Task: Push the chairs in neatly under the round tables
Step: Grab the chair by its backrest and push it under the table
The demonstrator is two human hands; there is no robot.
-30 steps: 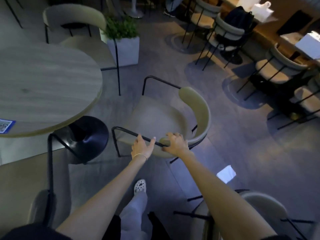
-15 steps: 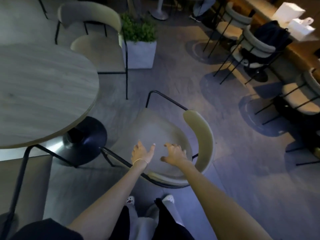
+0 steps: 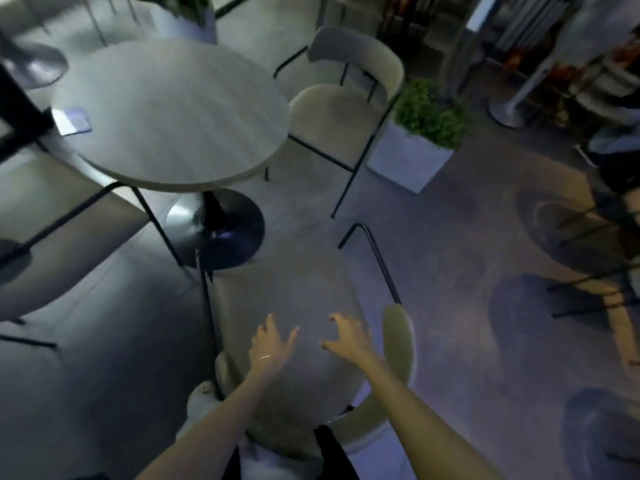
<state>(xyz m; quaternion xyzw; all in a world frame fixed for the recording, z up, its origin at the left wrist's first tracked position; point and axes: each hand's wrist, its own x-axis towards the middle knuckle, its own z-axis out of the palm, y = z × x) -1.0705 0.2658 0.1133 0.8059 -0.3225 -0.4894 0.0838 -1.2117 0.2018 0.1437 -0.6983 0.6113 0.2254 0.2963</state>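
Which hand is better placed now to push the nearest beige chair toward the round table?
The right hand, though narrowly. It hovers open beside the beige padded chair's curved backrest. The left hand is open over the seat, farther from it. The round wooden table lies ahead-left.

Round wood-grain tabletop on a black pedestal base. One flat card lies near its left edge. Grey floor carries the chairs and a white planter.
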